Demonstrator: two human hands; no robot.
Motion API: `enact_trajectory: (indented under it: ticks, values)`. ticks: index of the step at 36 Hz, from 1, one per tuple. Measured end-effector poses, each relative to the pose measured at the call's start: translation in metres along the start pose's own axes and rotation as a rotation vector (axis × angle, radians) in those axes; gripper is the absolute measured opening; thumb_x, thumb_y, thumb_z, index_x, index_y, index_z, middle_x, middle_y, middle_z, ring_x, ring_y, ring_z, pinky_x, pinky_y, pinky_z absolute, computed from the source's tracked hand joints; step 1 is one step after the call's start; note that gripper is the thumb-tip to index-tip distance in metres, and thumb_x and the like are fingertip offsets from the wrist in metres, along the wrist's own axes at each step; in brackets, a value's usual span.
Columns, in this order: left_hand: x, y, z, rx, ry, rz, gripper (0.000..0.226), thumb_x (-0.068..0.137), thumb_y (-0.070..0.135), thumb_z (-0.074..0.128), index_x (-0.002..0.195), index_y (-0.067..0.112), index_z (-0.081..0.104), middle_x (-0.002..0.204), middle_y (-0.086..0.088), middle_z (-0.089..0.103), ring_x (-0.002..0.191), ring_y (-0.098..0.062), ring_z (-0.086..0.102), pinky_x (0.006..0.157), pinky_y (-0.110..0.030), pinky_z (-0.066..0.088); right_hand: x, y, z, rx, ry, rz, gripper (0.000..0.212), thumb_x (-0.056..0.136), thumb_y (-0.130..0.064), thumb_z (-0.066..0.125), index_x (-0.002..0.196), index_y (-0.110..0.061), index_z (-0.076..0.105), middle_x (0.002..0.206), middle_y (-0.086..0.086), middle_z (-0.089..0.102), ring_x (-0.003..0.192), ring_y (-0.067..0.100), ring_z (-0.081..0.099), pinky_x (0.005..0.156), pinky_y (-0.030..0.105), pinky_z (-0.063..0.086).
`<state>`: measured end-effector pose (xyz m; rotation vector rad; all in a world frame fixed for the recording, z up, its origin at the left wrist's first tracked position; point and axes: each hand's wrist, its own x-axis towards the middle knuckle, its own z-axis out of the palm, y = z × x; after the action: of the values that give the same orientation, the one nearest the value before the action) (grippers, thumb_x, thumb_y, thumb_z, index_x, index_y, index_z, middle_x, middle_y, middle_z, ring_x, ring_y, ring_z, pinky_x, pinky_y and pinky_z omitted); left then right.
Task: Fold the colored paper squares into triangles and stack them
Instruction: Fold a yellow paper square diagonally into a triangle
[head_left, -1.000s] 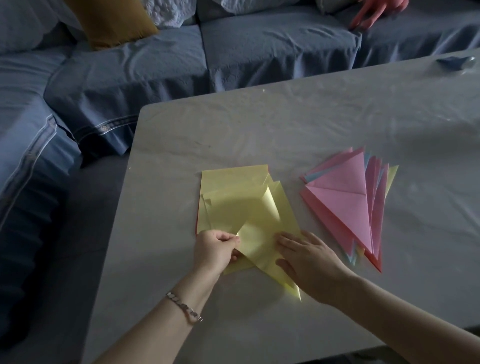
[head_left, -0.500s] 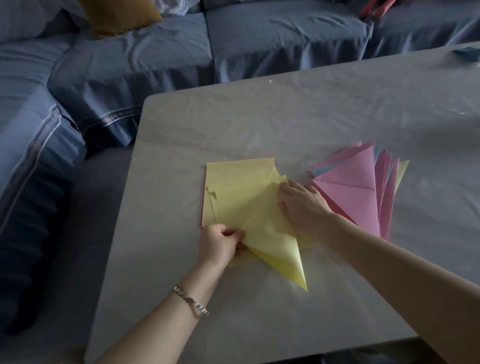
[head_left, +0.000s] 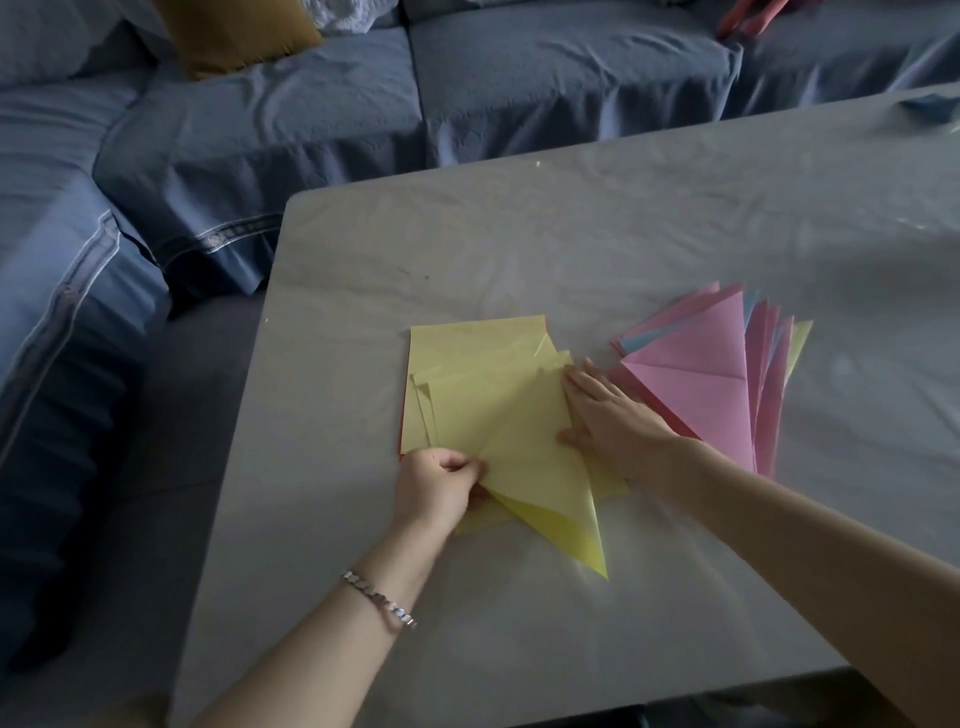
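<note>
A yellow sheet (head_left: 524, 457) folded into a triangle lies on top of a pile of yellow paper squares (head_left: 467, 348) in the middle of the table. My left hand (head_left: 436, 488) pinches the folded sheet's left corner. My right hand (head_left: 608, 415) lies flat with straight fingers on the sheet's right edge. To the right sits a fanned stack of folded triangles (head_left: 701, 374), pink on top with blue and yellow edges showing below.
The grey table (head_left: 519, 649) has its left edge beside a blue sofa (head_left: 311, 114) that wraps round the back and left. A mustard cushion (head_left: 234, 31) lies on the sofa. A small blue object (head_left: 930, 106) sits at the table's far right.
My right hand slid from the sheet's near corner up along its right edge to the far end. The raised flap has been laid down flat. My left hand kept its pinch.
</note>
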<state>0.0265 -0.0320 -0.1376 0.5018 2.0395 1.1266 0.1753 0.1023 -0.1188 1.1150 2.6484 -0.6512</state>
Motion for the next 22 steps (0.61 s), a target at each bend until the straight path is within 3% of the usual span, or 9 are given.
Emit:
enact_trajectory:
  ticks: [4, 8, 14, 17, 22]
  values:
    - [0.0, -0.001, 0.0, 0.003, 0.014, 0.017, 0.016, 0.076, 0.006, 0.072, 0.061, 0.013, 0.067, 0.04, 0.01, 0.058, 0.035, -0.002, 0.053, 0.045, -0.014, 0.044, -0.023, 0.006, 0.007, 0.016, -0.062, -0.051, 0.096, 0.083, -0.049, 0.057, 0.147, -0.013, -0.004, 0.155, -0.006, -0.011, 0.141, 0.012, -0.016, 0.113, 0.028, 0.004]
    - [0.0, -0.001, 0.0, -0.019, 0.007, 0.005, 0.017, 0.077, 0.003, 0.07, 0.063, 0.012, 0.067, 0.038, 0.007, 0.057, 0.034, -0.003, 0.053, 0.054, -0.025, 0.05, -0.045, 0.009, 0.014, 0.015, -0.11, -0.076, 0.111, 0.075, -0.055, 0.062, 0.146, -0.012, -0.011, 0.154, -0.007, -0.017, 0.137, 0.008, -0.021, 0.116, 0.029, 0.002]
    - [0.0, -0.001, 0.001, -0.027, 0.02, 0.006, 0.022, 0.078, 0.003, 0.069, 0.06, 0.014, 0.062, 0.047, 0.002, 0.06, 0.037, -0.004, 0.055, 0.048, -0.022, 0.051, -0.071, 0.006, 0.021, -0.062, -0.172, -0.129, 0.117, 0.072, -0.06, 0.059, 0.143, -0.007, -0.018, 0.146, -0.008, -0.027, 0.128, 0.006, -0.032, 0.108, 0.022, -0.013]
    - [-0.001, -0.001, 0.001, -0.024, 0.017, 0.009, 0.022, 0.079, 0.003, 0.069, 0.061, 0.014, 0.062, 0.044, 0.006, 0.06, 0.036, -0.003, 0.054, 0.054, -0.026, 0.052, -0.082, 0.004, 0.023, -0.081, -0.206, -0.143, 0.121, 0.071, -0.062, 0.06, 0.141, -0.007, -0.021, 0.141, -0.008, -0.032, 0.126, 0.008, -0.035, 0.101, 0.021, -0.019]
    - [-0.008, 0.005, -0.002, -0.029, 0.024, 0.036, 0.006, 0.079, 0.0, 0.068, 0.073, 0.002, 0.068, 0.051, -0.001, 0.062, 0.038, -0.003, 0.054, 0.049, -0.022, 0.053, -0.092, 0.002, 0.027, -0.047, -0.178, -0.134, 0.129, 0.061, -0.064, 0.067, 0.144, -0.014, -0.018, 0.152, -0.001, -0.023, 0.131, 0.01, -0.032, 0.106, 0.026, -0.015]
